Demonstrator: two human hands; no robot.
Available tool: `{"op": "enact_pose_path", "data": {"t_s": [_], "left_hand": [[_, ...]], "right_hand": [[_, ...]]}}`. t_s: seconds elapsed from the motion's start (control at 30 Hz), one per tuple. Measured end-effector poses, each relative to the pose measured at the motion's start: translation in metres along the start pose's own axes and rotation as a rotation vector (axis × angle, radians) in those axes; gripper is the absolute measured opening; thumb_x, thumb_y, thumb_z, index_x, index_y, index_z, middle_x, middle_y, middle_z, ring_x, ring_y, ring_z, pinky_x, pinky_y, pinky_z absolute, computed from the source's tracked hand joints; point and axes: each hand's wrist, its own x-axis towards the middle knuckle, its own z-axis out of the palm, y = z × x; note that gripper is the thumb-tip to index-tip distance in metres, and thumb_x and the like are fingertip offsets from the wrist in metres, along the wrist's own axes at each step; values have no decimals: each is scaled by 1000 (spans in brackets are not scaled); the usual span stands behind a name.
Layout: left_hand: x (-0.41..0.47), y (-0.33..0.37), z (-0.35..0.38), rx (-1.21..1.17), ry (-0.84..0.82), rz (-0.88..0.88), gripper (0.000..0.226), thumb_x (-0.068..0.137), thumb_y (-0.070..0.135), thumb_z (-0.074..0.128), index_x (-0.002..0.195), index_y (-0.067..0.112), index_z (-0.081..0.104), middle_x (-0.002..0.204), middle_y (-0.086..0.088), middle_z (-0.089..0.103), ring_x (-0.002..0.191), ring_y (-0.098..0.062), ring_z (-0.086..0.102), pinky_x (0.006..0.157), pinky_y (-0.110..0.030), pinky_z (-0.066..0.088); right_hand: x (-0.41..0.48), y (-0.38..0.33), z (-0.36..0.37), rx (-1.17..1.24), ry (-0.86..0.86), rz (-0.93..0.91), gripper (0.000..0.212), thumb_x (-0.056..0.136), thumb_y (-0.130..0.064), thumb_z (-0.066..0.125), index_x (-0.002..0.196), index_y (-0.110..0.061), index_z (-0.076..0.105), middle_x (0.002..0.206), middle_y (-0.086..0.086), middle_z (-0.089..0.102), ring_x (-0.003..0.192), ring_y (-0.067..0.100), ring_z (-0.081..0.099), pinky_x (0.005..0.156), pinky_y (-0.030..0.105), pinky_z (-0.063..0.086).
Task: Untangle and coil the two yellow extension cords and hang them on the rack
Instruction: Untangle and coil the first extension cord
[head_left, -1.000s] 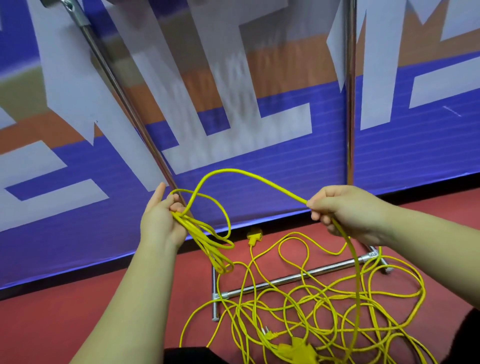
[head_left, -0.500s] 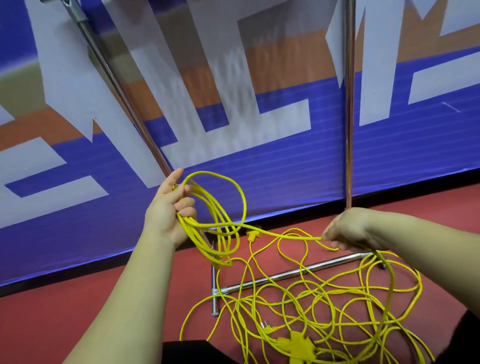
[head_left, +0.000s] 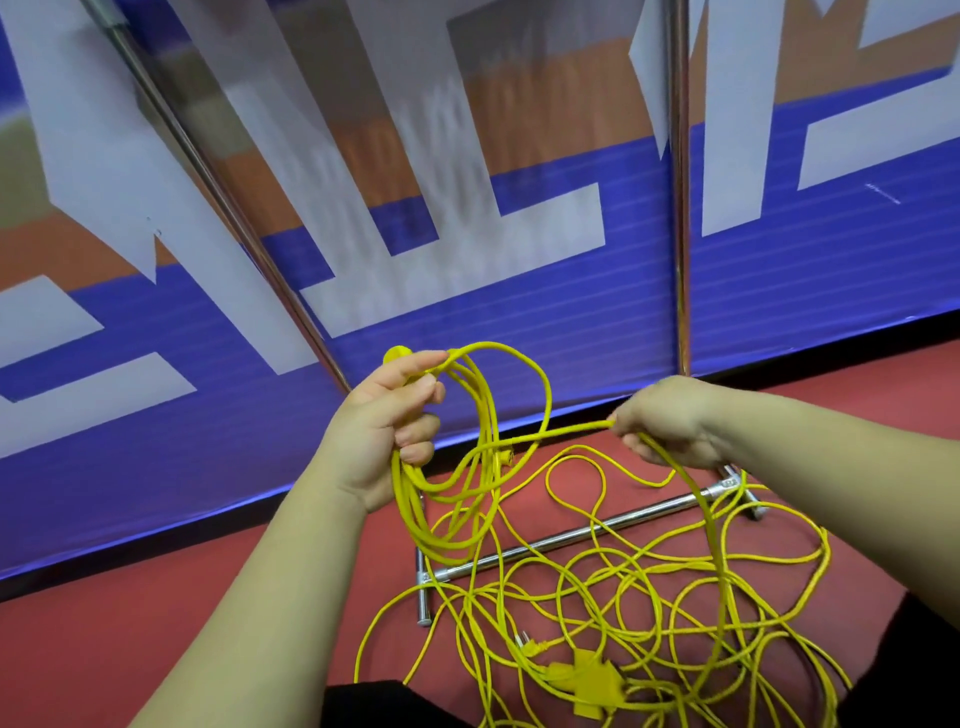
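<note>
My left hand (head_left: 387, 423) grips a small coil of yellow cord (head_left: 467, 467) whose several loops hang below my fingers; a yellow plug end (head_left: 396, 355) sticks up behind the hand. My right hand (head_left: 670, 421) pinches the same cord's running strand, which leads from the coil and drops into a tangled heap of yellow cord (head_left: 649, 597) on the red floor. A yellow socket block (head_left: 595, 683) and a plug (head_left: 530, 647) lie in the heap. The chrome rack (head_left: 571, 538) stands behind, its base bar under the tangle.
Two chrome rack uprights, one slanting at left (head_left: 223, 202) and one vertical at right (head_left: 678, 208), rise in front of a blue, white and orange banner wall (head_left: 519, 312). Red floor (head_left: 104, 649) spreads to the left of the heap.
My right hand swung down and back toward the left hand, laying another loop onto the coil. The coil in my left hand grew and the left hand rose slightly.
</note>
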Motion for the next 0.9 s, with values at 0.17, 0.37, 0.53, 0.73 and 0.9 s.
{"op": "enact_pose_path", "data": {"t_s": [0.17,0.37,0.53,0.73,0.9], "left_hand": [[0,-17,13,279,84,-22,25,92,4,63,109,19,74,67,2,44,46,-8,26,40,-18,23],[4,-39,29,625,12,27,38,95,21,68,128,40,66,54,2,35,48,-17,30,47,-25,31],[12,-50,38,672,-6,44,25,100,24,61,117,38,72,51,5,35,52,-20,30,50,-29,28],[20,-42,43,774,63,196,11,99,24,62,101,28,72,47,13,44,45,-5,38,51,-27,32],[30,-9,32,482,348,321,11,99,25,61,101,28,72,52,12,38,46,-12,32,48,-24,30]], "right_hand": [[-20,-18,6,183,-38,-134,6,93,-12,67,90,-13,72,68,0,64,54,9,56,55,24,47],[-47,-39,16,117,-110,-341,8,93,-14,68,94,-8,73,63,-4,64,49,3,52,48,17,42],[-63,-49,19,139,-128,-416,9,92,-15,70,86,-10,75,62,1,62,51,7,51,50,18,43],[-65,-47,13,202,-158,-465,9,94,-10,65,97,-16,71,65,0,60,57,11,53,55,22,43],[-61,-36,10,302,-272,-456,8,100,-5,53,96,-12,56,69,3,60,67,17,59,74,30,51]]}}
